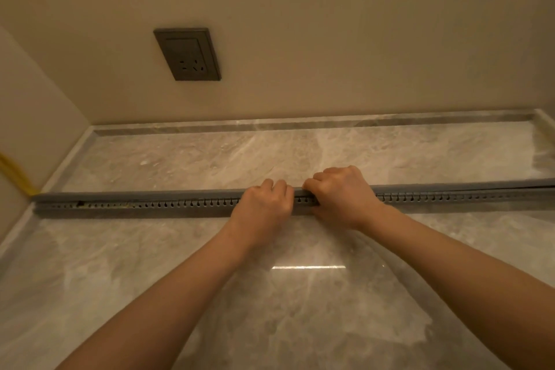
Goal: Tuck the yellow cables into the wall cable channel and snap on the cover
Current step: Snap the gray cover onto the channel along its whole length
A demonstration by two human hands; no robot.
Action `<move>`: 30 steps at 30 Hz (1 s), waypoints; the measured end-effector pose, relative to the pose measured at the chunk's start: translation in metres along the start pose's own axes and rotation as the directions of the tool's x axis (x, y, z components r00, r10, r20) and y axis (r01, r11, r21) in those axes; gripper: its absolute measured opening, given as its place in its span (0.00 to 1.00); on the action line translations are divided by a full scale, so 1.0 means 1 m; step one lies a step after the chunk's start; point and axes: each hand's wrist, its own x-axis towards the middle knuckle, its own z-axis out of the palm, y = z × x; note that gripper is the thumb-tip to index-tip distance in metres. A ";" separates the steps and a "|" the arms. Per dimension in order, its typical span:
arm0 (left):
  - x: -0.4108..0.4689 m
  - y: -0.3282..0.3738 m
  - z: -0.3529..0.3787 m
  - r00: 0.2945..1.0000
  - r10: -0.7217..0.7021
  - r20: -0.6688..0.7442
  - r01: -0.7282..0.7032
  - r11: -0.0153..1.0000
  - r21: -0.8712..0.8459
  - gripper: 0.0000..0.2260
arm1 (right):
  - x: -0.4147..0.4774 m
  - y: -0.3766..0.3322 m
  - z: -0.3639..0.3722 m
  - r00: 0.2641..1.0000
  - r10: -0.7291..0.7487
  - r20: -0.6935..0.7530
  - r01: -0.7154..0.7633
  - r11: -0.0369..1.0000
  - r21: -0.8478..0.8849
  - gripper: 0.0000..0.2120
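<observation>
1. Two bare forearms reach in from the bottom edge of the view, over the glossy marble floor (300, 309), and draw together near the middle
2. Left hand (264, 201) sits knuckles-up on the grey cable channel (150, 210); its grip is closed, with the fingers curled over the far edge of the cover (135, 196) and the fingertips hidden behind it
3. Right hand (342, 195) sits just beside it, a narrow gap between the two; its grip is closed on the cover in the same way, and the heel of the hand lies low against the channel's slotted face
4. Channel lies flat on the floor, well apart from the back wall (330, 24); its long axis runs left to right across the view, parallel to that wall
5. Its left end points at the corner by the side wall (30, 114), and its right end runs out of the frame
6. Slotted side faces the camera, showing one long row of keyhole slots
7. Cover is a long grey strip on the same axis, lying along the channel's top; towards the right edge a thin dark line shows between the two
8. Yellow cables (15, 173) slant down the side wall at the far left and reach the channel's left end; a faint yellow shows behind slots near that end, and how much lies inside cannot be told
9. Dark grey wall socket (187, 54) sits on the back wall, above and left of the hands, over a stone skirting (300, 123)
</observation>
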 end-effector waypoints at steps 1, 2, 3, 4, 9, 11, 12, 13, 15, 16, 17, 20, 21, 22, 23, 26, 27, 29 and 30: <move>0.001 -0.001 -0.003 1.000 0.003 0.007 -0.004 1.000 0.010 0.08 | -0.001 0.000 -0.002 1.000 -0.008 -0.012 0.008 1.000 -0.009 0.06; 0.002 -0.002 -0.005 1.000 0.007 0.011 -0.007 1.000 0.014 0.08 | -0.002 -0.001 -0.002 0.999 -0.021 -0.038 0.020 0.999 -0.036 0.06; 0.003 -0.004 -0.006 1.000 0.015 0.023 -0.015 1.000 0.008 0.06 | -0.003 -0.002 -0.004 0.998 -0.028 -0.061 0.024 0.997 -0.071 0.07; 0.003 -0.005 -0.007 0.999 0.024 0.040 -0.024 1.000 -0.001 0.05 | -0.005 -0.003 -0.005 0.995 -0.034 -0.097 0.024 0.995 -0.101 0.08; 0.003 -0.007 -0.007 0.996 0.037 0.078 -0.032 0.998 -0.059 0.11 | -0.024 -0.001 0.004 0.980 -0.046 -0.194 0.014 0.987 -0.163 0.09; 0.003 -0.008 -0.005 0.997 0.033 0.068 -0.028 0.997 -0.072 0.11 | -0.038 0.010 0.006 0.975 0.014 -0.222 -0.046 0.989 -0.140 0.13; 0.002 -0.008 -0.004 0.997 0.023 0.068 -0.018 0.997 -0.076 0.11 | -0.045 0.016 0.005 0.971 0.046 -0.234 -0.075 0.991 -0.115 0.13; 0.003 -0.008 -0.003 0.998 0.018 0.064 -0.012 0.996 -0.089 0.12 | -0.053 0.021 0.004 0.967 0.085 -0.240 -0.111 0.989 -0.095 0.13; 0.003 -0.007 0.000 0.998 0.005 0.063 0.003 0.991 -0.133 0.12 | -0.066 0.028 0.003 0.953 0.151 -0.265 -0.178 0.981 -0.081 0.11; 0.002 -0.007 0.000 0.998 -0.005 0.067 0.014 0.989 -0.145 0.12 | -0.070 0.029 0.003 0.945 0.174 -0.278 -0.203 0.976 -0.082 0.10; 0.002 -0.006 0.001 0.998 -0.012 0.068 0.022 0.988 -0.156 0.12 | -0.072 0.030 0.004 0.939 0.189 -0.288 -0.222 0.971 -0.084 0.09; 0.005 -0.006 0.000 0.997 -0.018 0.078 0.032 0.984 -0.178 0.15 | -0.072 0.028 0.005 0.932 0.211 -0.295 -0.246 0.966 -0.086 0.07; 0.007 -0.005 -0.001 0.996 -0.020 0.081 0.034 0.984 -0.173 0.16 | -0.072 0.027 0.005 0.931 0.212 -0.298 -0.248 0.965 -0.088 0.07; 0.009 -0.005 -0.002 0.996 -0.023 0.084 0.036 0.987 -0.159 0.16 | -0.070 0.027 0.004 0.933 0.207 -0.296 -0.244 0.965 -0.093 0.07; 0.010 -0.002 -0.004 0.996 -0.021 0.087 0.034 0.989 -0.147 0.15 | -0.071 0.027 0.003 0.935 0.205 -0.289 -0.243 0.965 -0.102 0.06; 0.013 0.009 -0.005 0.996 -0.025 0.087 0.035 0.991 -0.126 0.13 | -0.067 0.028 0.001 0.943 0.175 -0.284 -0.219 0.967 -0.130 0.07; 0.015 0.014 -0.005 0.997 -0.023 0.074 0.033 0.990 -0.136 0.13 | -0.067 0.029 0.001 0.944 0.166 -0.286 -0.210 0.969 -0.132 0.08; 0.021 0.026 -0.007 0.999 -0.024 0.033 0.029 0.988 -0.152 0.11 | -0.065 0.031 0.001 0.944 0.148 -0.295 -0.190 0.975 -0.119 0.09; 0.026 0.033 -0.009 1.000 -0.027 -0.002 0.026 0.985 -0.168 0.09 | -0.064 0.033 0.001 0.944 0.139 -0.298 -0.178 0.978 -0.110 0.09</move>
